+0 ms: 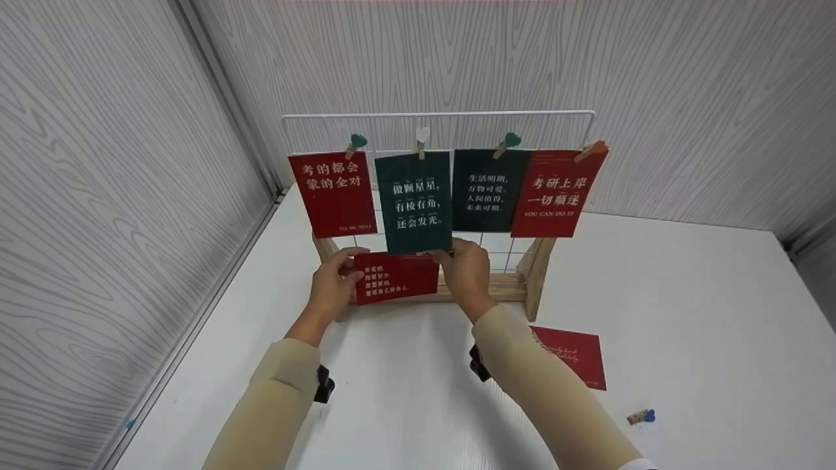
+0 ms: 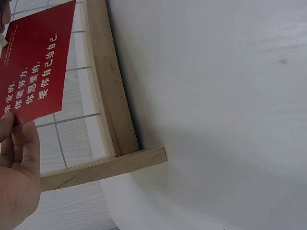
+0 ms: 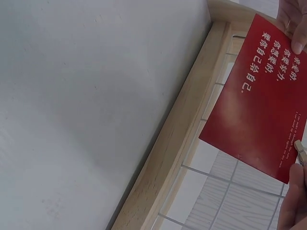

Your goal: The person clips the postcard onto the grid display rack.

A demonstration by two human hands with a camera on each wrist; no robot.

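My left hand [image 1: 332, 282] pinches the left side of a red card [image 1: 398, 279] with white lettering, thumb in front and fingers behind. The card is in front of the lower part of a white wire grid [image 2: 56, 139]. In the right wrist view, my right hand [image 3: 293, 201] pinches a small wooden clothespin [image 3: 301, 151] at the card's edge. From the head view, that clothespin is mostly hidden behind the lower end of a hanging green card [image 1: 415, 202]. The right hand [image 1: 467, 269] is just below this green card.
A red card [image 1: 333, 199], a dark green card [image 1: 490, 196] and another red card [image 1: 555, 196] hang from heart-topped clips. A wooden stand [image 1: 537, 281] holds the grid. On the white table lie a red card [image 1: 578, 352], partly under the right sleeve, and a blue-heart clothespin [image 1: 641, 416].
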